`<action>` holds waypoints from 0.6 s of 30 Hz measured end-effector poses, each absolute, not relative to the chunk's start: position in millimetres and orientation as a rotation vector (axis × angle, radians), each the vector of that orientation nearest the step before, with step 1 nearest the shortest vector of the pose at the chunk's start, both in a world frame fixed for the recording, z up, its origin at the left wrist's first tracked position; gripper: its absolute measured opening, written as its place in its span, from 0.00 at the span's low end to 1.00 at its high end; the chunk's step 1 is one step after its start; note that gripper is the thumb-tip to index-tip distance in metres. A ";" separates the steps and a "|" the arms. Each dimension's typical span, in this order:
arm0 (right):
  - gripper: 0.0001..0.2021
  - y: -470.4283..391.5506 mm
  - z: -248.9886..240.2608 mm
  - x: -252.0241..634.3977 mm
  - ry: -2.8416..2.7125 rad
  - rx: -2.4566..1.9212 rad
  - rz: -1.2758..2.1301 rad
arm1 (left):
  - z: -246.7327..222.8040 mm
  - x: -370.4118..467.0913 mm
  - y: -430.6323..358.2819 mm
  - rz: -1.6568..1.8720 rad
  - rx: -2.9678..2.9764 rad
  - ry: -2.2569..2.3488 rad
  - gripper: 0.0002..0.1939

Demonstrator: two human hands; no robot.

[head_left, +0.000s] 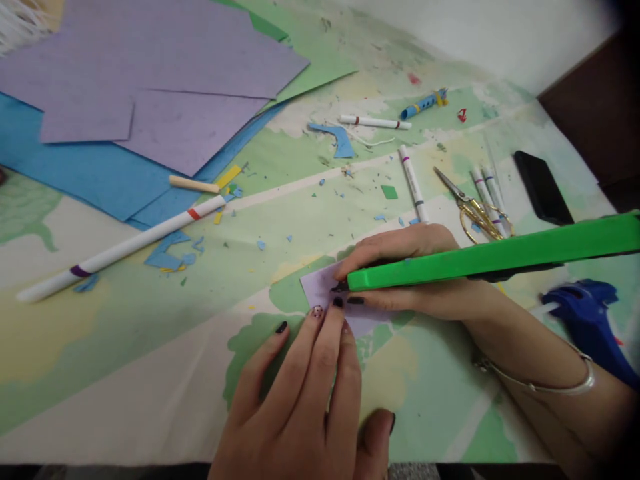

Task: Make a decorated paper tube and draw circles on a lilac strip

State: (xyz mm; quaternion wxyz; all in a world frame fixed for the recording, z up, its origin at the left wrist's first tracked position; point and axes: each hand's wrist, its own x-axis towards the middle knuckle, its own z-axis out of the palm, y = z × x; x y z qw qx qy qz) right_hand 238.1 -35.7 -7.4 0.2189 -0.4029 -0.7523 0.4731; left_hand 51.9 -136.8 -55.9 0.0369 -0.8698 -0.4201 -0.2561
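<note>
A small piece of light purple paper (316, 283) lies on the patterned tablecloth at the centre. My left hand (305, 387) rests flat with its fingers stretched out, the fingertips on the paper's near edge. Around the front end of a long bright green tool (480, 259) my right hand (400, 243) is closed, index finger above and thumb below. A small dark tip shows at the tool's front, over the paper. The tool's kind cannot be made out, and it hides part of the right hand.
Purple sheets (165, 47) overlap blue sheets (100, 177) at back left. A white rolled tube (135, 243) lies nearer. Gold-handled scissors (470, 207), markers (413, 183), a black phone (543, 187) and a blue glue gun (590, 313) lie right. Paper scraps (167, 253) are scattered about.
</note>
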 end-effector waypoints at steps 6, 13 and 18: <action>0.08 -35.9 -7.1 237.8 -2.102 -1.135 1.267 | -55.3 52.0 -138.5 -0.790 -2.671 -1.298 0.29; 0.08 -36.2 -7.6 237.6 -2.106 -1.107 1.253 | -53.8 52.4 -139.0 -0.802 -2.676 -1.309 0.29; 0.08 -36.5 -6.9 239.4 -2.171 -1.116 1.206 | -55.7 55.2 -137.7 -0.870 -2.641 -1.321 0.29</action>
